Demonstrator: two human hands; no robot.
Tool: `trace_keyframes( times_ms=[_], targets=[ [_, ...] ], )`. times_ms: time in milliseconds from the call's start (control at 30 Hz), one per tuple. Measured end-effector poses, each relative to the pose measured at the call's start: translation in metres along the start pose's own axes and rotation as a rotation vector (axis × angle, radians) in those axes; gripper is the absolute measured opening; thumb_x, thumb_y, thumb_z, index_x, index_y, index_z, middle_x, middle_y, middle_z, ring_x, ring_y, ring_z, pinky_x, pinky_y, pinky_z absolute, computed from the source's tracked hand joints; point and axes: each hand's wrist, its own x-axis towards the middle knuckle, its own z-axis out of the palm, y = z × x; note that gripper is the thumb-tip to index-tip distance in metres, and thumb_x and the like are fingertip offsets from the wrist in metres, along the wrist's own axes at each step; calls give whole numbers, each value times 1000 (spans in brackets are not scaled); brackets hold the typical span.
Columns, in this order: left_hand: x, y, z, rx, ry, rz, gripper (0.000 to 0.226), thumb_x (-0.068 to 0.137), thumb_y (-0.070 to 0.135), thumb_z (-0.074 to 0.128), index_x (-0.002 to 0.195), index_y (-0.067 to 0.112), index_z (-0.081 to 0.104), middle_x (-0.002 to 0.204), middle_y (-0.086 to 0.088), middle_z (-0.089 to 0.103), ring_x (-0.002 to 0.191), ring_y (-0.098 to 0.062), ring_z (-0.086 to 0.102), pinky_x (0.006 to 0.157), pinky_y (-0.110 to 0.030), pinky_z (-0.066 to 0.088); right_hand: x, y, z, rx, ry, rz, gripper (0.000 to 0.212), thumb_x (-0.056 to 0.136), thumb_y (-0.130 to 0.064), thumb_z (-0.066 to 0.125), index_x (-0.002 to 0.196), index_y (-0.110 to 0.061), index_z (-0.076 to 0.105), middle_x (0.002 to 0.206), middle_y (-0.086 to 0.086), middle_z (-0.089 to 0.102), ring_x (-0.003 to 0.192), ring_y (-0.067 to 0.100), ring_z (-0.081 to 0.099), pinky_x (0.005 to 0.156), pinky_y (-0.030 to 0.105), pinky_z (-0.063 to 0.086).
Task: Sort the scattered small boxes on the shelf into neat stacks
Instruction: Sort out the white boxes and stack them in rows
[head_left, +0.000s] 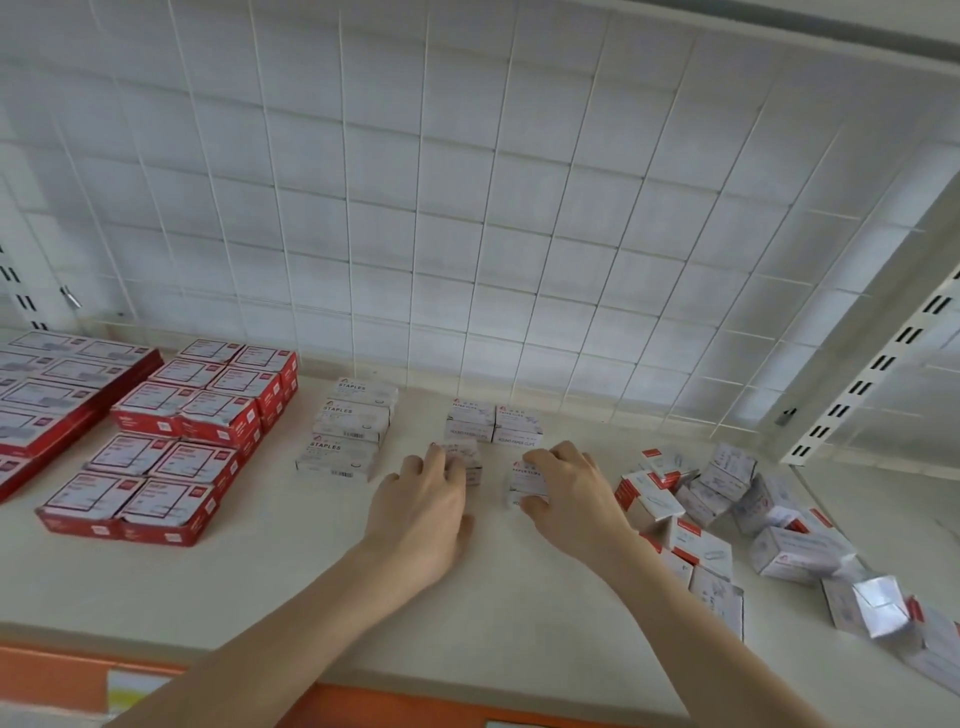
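Shelf: white, wire grid behind.
Red boxes: neat stacks, far left.
Loose pile: jumbled boxes, right side.
Staples: tidy column, centre-left.
Left hand: fingers closed on clip box.
Right hand: grips second box.

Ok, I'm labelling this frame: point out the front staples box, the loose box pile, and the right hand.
front staples box (336, 458): head view, its top face.
loose box pile (727, 493): head view, a box mid-pile.
right hand (569, 491): head view, back of hand.
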Motion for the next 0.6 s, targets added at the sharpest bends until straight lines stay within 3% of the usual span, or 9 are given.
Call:
trace_keyframes(
  times_ms=[300,500,567,600],
  targets=[
    [15,-6,5,-74,27,101,53,92,37,44,137,14,30,143,-3,25,123,-26,36,91,-33,40,-1,1,-4,-29,-10,10,44,89,-23,52,132,-15,40,123,8,41,112,24,43,88,31,45],
    [12,-3,5,-53,-7,143,59,93,42,39,145,27,15,151,-9,13,130,-26,29,98,-33,34,-2,1,-4,-38,-9,14,43,89,-24,52,130,-16,42,123,7,41,112,25,43,87,32,45],
    [11,-2,11,-33,-6,123,60,92,45,37,146,25,19,151,-13,16,130,-29,30,97,-36,34,-2,1,-4,-40,-4,15,42,89,-25,52,129,-15,42,123,7,41,113,25,42,87,32,44],
    [11,-2,11,-37,7,117,59,89,45,37,143,22,30,147,-18,26,126,-33,37,92,-39,39,-2,1,-3,-44,-2,16,42,89,-25,52,129,-15,42,123,7,41,113,25,43,88,33,44]
  ],
)
